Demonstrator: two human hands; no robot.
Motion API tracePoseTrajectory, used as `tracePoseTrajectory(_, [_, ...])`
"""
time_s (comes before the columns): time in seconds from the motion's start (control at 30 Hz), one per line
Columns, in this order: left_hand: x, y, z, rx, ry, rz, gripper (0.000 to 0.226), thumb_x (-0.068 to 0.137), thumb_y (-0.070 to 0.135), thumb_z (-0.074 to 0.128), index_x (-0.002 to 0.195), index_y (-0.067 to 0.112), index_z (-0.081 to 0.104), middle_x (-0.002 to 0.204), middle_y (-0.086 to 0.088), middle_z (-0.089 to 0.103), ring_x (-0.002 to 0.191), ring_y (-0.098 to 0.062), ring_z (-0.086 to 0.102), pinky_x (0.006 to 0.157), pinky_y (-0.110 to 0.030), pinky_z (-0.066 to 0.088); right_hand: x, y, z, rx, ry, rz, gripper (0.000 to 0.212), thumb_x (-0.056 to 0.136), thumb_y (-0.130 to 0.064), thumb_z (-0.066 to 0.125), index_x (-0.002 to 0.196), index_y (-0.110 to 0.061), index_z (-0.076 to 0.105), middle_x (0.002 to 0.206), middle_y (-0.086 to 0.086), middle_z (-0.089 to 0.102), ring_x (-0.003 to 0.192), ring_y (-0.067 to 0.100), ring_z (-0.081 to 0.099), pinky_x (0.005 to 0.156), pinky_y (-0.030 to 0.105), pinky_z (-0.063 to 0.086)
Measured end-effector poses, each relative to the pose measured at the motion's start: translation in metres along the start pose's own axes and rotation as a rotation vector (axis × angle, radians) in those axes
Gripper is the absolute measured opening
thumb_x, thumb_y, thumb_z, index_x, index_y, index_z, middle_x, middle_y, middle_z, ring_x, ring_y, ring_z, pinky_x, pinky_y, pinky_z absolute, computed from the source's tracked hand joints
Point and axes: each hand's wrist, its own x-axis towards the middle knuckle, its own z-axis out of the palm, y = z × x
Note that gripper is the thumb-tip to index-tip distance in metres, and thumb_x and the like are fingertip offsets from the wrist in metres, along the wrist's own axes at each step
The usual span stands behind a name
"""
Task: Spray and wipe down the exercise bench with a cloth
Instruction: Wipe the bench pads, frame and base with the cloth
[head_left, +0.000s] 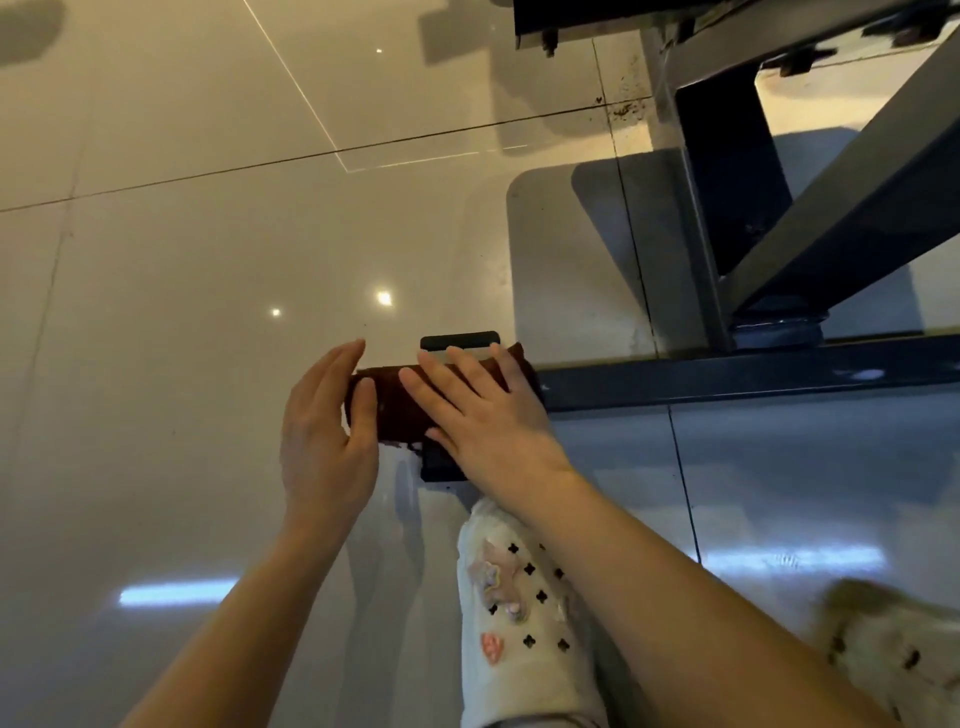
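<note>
A dark brown cloth (397, 410) lies over the end of the bench's black floor bar (727, 376), on its T-shaped foot (460, 340). My right hand (478, 410) lies flat on the cloth with straight fingers and presses it onto the foot. My left hand (324, 431) is at the cloth's left end, its thumb on the cloth and its fingers straight behind it. The bench's grey steel upright and diagonal strut (810, 228) rise at the upper right. No spray bottle is in view.
Glossy beige floor tiles (182, 286) spread to the left and front. My two white perforated clogs (519, 623) stand just below the foot bar. The bench's frame and bolted plate fill the upper right.
</note>
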Motion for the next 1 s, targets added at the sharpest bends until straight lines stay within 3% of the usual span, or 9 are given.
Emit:
tracePoseTrajectory(0.07, [-0.006, -0.001, 0.004, -0.015, -0.081, 0.003, 0.038, 0.102, 0.021, 0.045, 0.139, 0.018, 0.049, 0.137, 0.002, 0.052, 0.125, -0.010, 0.046, 0.103, -0.020, 0.032, -0.023, 0.021, 0.002, 0.002, 0.042, 0.040, 0.061, 0.092, -0.038, 0.057, 0.148, -0.022, 0.039, 0.150, 0.004, 0.044, 0.135, 0.029, 0.044, 0.111, 0.053, 0.019])
tracePoseTrajectory(0.17, [-0.022, 0.007, 0.012, -0.245, -0.101, -0.222, 0.041, 0.102, 0.020, 0.043, 0.144, 0.024, 0.042, 0.134, 0.012, 0.049, 0.118, 0.001, 0.046, 0.092, -0.001, 0.034, -0.072, 0.073, 0.000, -0.057, 0.048, 0.140, 0.055, 0.097, -0.037, 0.045, 0.150, -0.024, 0.034, 0.152, 0.004, 0.042, 0.138, 0.028, 0.041, 0.112, 0.058, 0.024])
tracePoseTrajectory(0.3, [-0.030, 0.018, 0.018, -0.669, -0.031, -0.476, 0.039, 0.104, 0.017, 0.042, 0.141, 0.027, 0.043, 0.135, 0.002, 0.054, 0.123, -0.010, 0.052, 0.109, -0.036, 0.042, -0.131, 0.136, -0.011, -0.126, -0.073, 0.248, 0.054, 0.102, -0.049, 0.019, 0.151, -0.027, 0.019, 0.155, 0.008, 0.036, 0.143, 0.030, 0.031, 0.114, 0.062, 0.019])
tracePoseTrajectory(0.4, [-0.026, 0.016, 0.015, -0.715, -0.027, -0.510, 0.033, 0.103, 0.025, 0.045, 0.133, 0.038, 0.045, 0.136, 0.001, 0.055, 0.125, -0.010, 0.052, 0.112, -0.036, 0.038, -0.131, 0.133, -0.017, -0.117, -0.114, 0.267, 0.056, 0.101, -0.051, 0.008, 0.151, -0.028, 0.020, 0.154, 0.011, 0.036, 0.143, 0.035, 0.029, 0.112, 0.067, 0.015])
tracePoseTrajectory(0.6, [-0.030, 0.014, 0.009, -0.769, -0.061, -0.517, 0.030, 0.105, 0.025, 0.034, 0.132, 0.030, 0.045, 0.130, -0.001, 0.061, 0.123, -0.008, 0.055, 0.112, -0.031, 0.036, -0.060, 0.061, -0.010, -0.113, -0.026, 0.145, 0.056, 0.097, -0.044, 0.042, 0.150, -0.032, 0.028, 0.144, 0.013, 0.045, 0.128, 0.043, 0.043, 0.101, 0.075, 0.024])
tracePoseTrajectory(0.67, [-0.029, 0.013, 0.007, -0.781, -0.061, -0.513, 0.029, 0.105, 0.026, 0.033, 0.132, 0.030, 0.045, 0.129, -0.003, 0.062, 0.121, -0.008, 0.057, 0.110, -0.031, 0.038, -0.025, 0.027, -0.010, -0.071, -0.059, 0.071, 0.067, 0.097, -0.046, 0.046, 0.153, -0.034, 0.013, 0.148, 0.013, 0.036, 0.128, 0.044, 0.037, 0.100, 0.074, 0.025])
tracePoseTrajectory(0.77, [-0.027, 0.007, 0.006, -0.760, -0.063, -0.517, 0.029, 0.105, 0.029, 0.034, 0.131, 0.035, 0.046, 0.135, -0.003, 0.057, 0.120, -0.007, 0.056, 0.108, -0.031, 0.040, 0.005, -0.003, -0.005, -0.029, -0.102, -0.028, 0.072, 0.101, -0.047, 0.036, 0.152, -0.034, -0.013, 0.155, 0.011, 0.018, 0.135, 0.041, 0.028, 0.104, 0.067, 0.024])
tracePoseTrajectory(0.9, [-0.032, -0.002, 0.004, -0.709, -0.116, -0.493, 0.032, 0.104, 0.035, 0.032, 0.135, 0.035, 0.042, 0.132, 0.001, 0.058, 0.117, -0.003, 0.057, 0.107, -0.030, 0.039, -0.012, 0.024, -0.002, -0.134, -0.111, -0.210, 0.096, 0.096, -0.028, 0.051, 0.145, -0.033, -0.032, 0.162, 0.005, -0.015, 0.147, 0.037, 0.004, 0.110, 0.066, 0.013])
tracePoseTrajectory(1.0, [-0.035, -0.006, 0.005, -0.674, -0.194, -0.453, 0.033, 0.102, 0.047, 0.033, 0.133, 0.039, 0.040, 0.134, 0.008, 0.056, 0.125, -0.003, 0.050, 0.110, -0.030, 0.033, -0.045, 0.070, -0.001, -0.318, 0.012, -0.305, 0.110, 0.077, -0.016, 0.067, 0.153, -0.029, -0.011, 0.163, 0.001, -0.001, 0.147, 0.036, 0.010, 0.106, 0.073, 0.008])
